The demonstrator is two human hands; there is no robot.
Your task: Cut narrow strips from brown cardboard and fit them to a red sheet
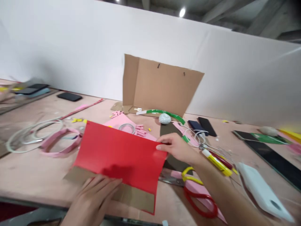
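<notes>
A red sheet of paper (117,150) tilts over a strip of brown cardboard (135,196) near the table's front edge. My right hand (175,146) pinches the sheet's upper right corner between thumb and fingers. Across the lower edge of the paper and the cardboard lies my left hand (96,191), its fingers stretched out flat. Scissors with yellow and red handles (199,197) rest under my right forearm, their blades close to the sheet's right edge.
Bent cardboard (164,88) stands against the white wall. A pink paper ring (61,142) and coiled white wire (21,138) lie left. Behind the sheet is a foil ball (165,118). To the right are a yellow glue tube (217,162) and a white device (263,188).
</notes>
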